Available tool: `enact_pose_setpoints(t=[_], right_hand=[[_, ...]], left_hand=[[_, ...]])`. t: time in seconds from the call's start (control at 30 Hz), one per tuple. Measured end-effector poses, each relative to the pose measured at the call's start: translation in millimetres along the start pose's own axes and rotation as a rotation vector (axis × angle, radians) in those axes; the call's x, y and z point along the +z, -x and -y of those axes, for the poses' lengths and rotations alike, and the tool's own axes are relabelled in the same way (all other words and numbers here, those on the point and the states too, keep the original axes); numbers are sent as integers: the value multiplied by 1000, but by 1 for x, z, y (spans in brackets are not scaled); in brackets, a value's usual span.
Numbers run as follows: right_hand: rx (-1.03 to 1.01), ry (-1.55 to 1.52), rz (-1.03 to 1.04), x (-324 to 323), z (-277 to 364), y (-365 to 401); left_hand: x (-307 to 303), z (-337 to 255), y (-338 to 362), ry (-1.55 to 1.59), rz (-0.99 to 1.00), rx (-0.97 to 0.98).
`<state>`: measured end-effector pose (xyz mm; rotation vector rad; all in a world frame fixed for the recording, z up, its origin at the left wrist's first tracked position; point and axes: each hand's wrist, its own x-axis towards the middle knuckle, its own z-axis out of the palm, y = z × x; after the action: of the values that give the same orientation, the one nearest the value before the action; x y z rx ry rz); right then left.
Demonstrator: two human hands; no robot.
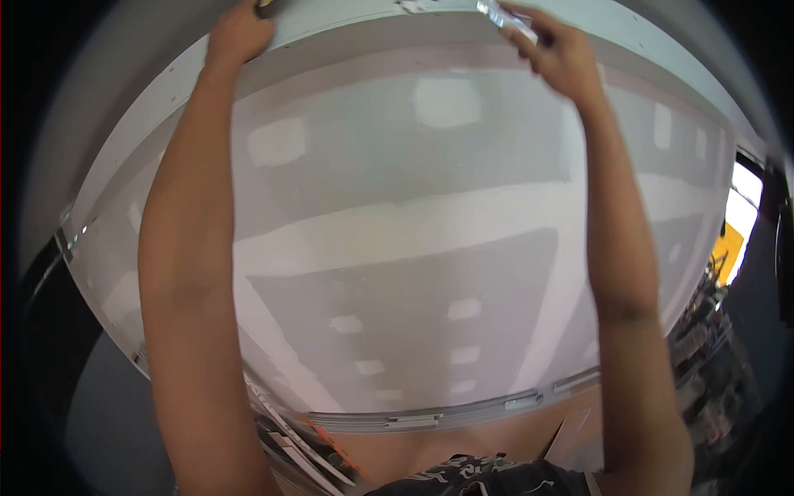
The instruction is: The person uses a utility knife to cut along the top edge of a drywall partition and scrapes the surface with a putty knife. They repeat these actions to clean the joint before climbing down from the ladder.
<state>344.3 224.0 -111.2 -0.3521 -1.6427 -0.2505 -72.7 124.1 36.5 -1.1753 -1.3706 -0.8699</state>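
Note:
Both arms reach up in front of a grey wall panel (397, 165) with white filler patches and bands. At the top left, my left hand (244, 35) is closed near the pale ledge (347, 25), round a small dark and yellow thing cut off by the frame edge. My right hand (558, 54), at the top right, grips a shiny metal tool (503, 18) that points up and left. The tool's end is close to the ledge. Between the hands, a small whitish lump (416, 6) shows on the ledge at the frame's top edge.
Metal strips (413, 422) run along the panel's bottom over a brown surface (463, 450). Long pale strips (302, 459) lie at the lower left. Cluttered items (703, 355) and a yellow object (728, 252) by a bright opening stand at the right.

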Motion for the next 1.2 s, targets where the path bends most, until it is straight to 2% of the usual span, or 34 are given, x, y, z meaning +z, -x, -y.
enact_pose_setpoints(t=[0.03,0.07,0.1,0.13,0.17,0.2,0.23,0.27,0.3,0.33,0.37,0.43,0.47,0.5,0.57,0.6,0.67,0.7,0.73,0.77,0.8,0.83,0.87,0.9,0.93,0.97,1.03,1.1,1.17,1.2], right_hand=[[44,-42,-13,0,15,48],[170,50,6,4,27,102],[86,4,39,16,17,158],[331,-98,283,18,34,209],[453,-145,491,18,45,262],[578,-268,632,14,62,314],[553,-293,694,18,71,387],[762,-354,917,-4,91,425],[763,-251,984,-18,102,483],[922,-292,969,-37,114,542],[1066,-257,1018,-65,135,568],[1182,-72,952,-107,171,669],[1268,13,902,-118,188,688],[1331,34,881,-139,206,709],[1575,137,718,-172,245,736],[1624,182,652,-185,257,753],[1730,271,615,-204,273,782],[1785,357,567,-204,283,794],[1803,359,565,-210,289,802],[1828,389,502,-216,292,810],[1845,422,440,-218,293,815],[1844,427,438,-221,293,808],[1931,375,446,-221,294,793],[2012,324,447,-216,292,782],[1999,335,427,-209,282,781],[2042,286,428,-203,276,780],[2085,259,448,-198,272,773],[2006,-85,134,-172,263,758],[1847,-141,264,-141,249,757],[1731,-205,283,-121,247,752]], left_hand=[[0,-1,1,12,29,-11],[-2,-3,3,33,58,-17],[23,10,-7,12,10,32],[39,7,-9,5,-47,-8],[55,34,-28,-50,35,76],[60,34,-27,-65,-20,63],[58,33,-17,-53,-66,58],[71,57,-32,-51,-69,158],[80,69,-37,-103,-75,182],[107,113,-59,-268,-141,346],[128,133,-57,-330,-200,340],[61,59,16,122,-137,277],[18,8,60,344,-121,244],[16,8,84,390,-157,188],[31,35,160,526,-162,70],[44,64,208,601,-134,-35],[88,95,342,799,-32,-315],[100,73,427,978,-5,-622],[134,74,520,1099,18,-637],[148,30,609,992,80,-813],[158,3,702,1062,297,-726],[137,-62,762,1001,444,-1169],[112,-102,817,1006,549,-1423],[117,-101,895,1033,746,-1434],[79,-137,895,1048,932,-1559],[52,-162,898,1159,1068,-1505],[31,-190,914,1483,1284,-1581],[12,-225,914,1644,1490,-1424],[-9,-265,900,1833,1576,-1296],[-19,-282,894,1931,1591,-1301]])
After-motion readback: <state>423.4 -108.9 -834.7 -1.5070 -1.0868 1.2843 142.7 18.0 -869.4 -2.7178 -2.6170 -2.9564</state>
